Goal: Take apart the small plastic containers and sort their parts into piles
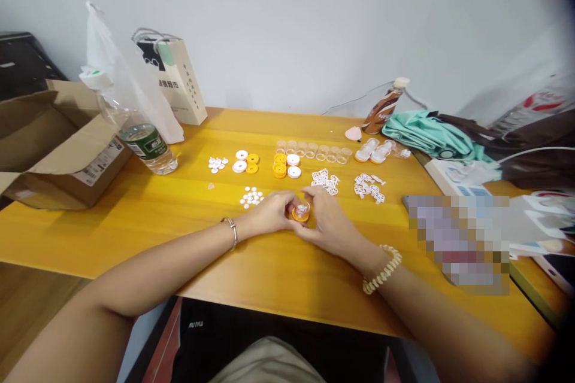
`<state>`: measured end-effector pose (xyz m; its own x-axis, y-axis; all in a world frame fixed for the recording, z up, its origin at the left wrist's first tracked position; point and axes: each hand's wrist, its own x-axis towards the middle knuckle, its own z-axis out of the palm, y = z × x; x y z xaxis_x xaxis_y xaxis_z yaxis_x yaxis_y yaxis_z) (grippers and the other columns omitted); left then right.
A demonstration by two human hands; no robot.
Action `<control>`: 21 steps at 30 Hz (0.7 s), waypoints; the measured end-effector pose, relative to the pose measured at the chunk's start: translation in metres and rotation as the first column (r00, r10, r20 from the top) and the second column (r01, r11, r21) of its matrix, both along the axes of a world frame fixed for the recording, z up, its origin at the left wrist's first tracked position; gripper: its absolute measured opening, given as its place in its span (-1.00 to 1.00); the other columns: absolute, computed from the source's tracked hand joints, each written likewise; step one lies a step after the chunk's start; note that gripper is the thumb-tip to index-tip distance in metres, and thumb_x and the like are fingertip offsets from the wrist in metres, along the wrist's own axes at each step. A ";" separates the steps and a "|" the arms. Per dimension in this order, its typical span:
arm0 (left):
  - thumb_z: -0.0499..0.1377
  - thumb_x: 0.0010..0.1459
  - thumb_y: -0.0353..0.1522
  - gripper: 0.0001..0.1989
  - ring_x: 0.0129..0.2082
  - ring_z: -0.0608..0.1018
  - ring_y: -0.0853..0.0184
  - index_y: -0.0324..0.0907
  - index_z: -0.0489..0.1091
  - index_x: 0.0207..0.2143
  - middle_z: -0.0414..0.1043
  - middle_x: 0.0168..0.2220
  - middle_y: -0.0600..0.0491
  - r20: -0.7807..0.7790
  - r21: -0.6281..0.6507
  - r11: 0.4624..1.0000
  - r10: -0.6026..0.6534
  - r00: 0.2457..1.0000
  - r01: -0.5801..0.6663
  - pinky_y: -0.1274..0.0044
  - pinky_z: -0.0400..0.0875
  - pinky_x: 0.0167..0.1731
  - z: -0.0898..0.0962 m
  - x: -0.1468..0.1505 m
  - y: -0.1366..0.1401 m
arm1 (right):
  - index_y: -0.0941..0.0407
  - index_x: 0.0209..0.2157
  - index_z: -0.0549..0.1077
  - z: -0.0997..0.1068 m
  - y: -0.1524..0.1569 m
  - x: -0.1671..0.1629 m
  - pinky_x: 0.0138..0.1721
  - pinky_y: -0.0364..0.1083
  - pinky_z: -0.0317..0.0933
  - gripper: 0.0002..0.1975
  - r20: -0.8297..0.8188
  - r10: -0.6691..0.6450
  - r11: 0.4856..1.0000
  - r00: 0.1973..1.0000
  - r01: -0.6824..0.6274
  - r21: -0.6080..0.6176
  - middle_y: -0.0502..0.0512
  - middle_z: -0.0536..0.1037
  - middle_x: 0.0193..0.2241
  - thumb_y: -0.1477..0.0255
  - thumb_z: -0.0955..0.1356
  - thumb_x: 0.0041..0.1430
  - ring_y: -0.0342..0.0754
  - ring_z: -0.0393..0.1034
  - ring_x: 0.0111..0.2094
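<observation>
Between both hands is a small transparent cup on an orange round base (300, 213), with a white piece inside. My left hand (275, 210) closes its fingers on the cup's left side. My right hand (330, 221) grips it from the right, thumb low and fingers curled at the far side. Just beyond my hands lies a pile of white cut-out plastic pieces (324, 181). Left of my left hand are small white round pieces (251, 197). Farther back stand orange and white discs (280, 166) and a row of transparent cups (312, 151).
A water bottle (146, 146) and an open cardboard box (85, 161) stand left, near a paper bag (182, 84). More white cut-outs (369, 188) lie right. A brown drink bottle (384, 109), teal cloth (426, 131) and power strip (453, 179) are at the right.
</observation>
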<state>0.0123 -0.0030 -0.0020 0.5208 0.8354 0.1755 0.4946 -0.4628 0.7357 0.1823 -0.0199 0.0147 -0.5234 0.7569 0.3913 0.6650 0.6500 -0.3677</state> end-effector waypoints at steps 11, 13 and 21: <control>0.23 -0.17 -0.36 -0.79 -0.54 0.30 0.46 -0.22 0.24 -0.48 0.25 -0.53 0.17 -0.011 -0.038 0.999 0.001 1.000 -0.002 0.64 0.14 -0.55 0.004 0.001 -0.002 | 0.15 -0.22 0.23 0.001 0.001 0.001 -0.32 -0.02 0.19 -0.70 0.005 -0.062 0.997 0.998 0.062 -0.034 0.15 0.41 -0.36 0.31 0.30 0.02 0.03 0.31 -0.36; 0.22 -0.15 -0.34 -0.79 -0.54 0.30 0.47 -0.22 0.24 -0.48 0.25 -0.53 0.17 -0.009 -0.038 0.999 0.000 1.000 -0.001 0.64 0.13 -0.56 0.004 0.000 -0.002 | 0.13 -0.24 0.25 0.002 0.001 0.001 -0.31 -0.03 0.18 -0.78 0.025 -0.022 0.999 0.999 0.023 -0.048 0.10 0.41 -0.39 0.38 0.28 0.03 0.00 0.31 -0.37; 0.22 -0.15 -0.35 -0.79 -0.54 0.30 0.47 -0.22 0.23 -0.49 0.25 -0.54 0.17 -0.014 -0.035 0.999 0.007 1.000 -0.007 0.64 0.12 -0.56 0.006 0.001 -0.003 | 0.12 -0.29 0.26 0.004 0.001 0.000 -0.37 -0.08 0.14 -0.79 -0.007 -0.040 0.994 0.999 0.039 -0.104 0.06 0.41 -0.45 0.30 0.28 0.06 -0.04 0.30 -0.42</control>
<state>0.0137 -0.0063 0.0035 0.5172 0.8445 0.1391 0.5080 -0.4336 0.7443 0.1823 -0.0191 0.0182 -0.4890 0.8137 0.3143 0.6857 0.5813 -0.4380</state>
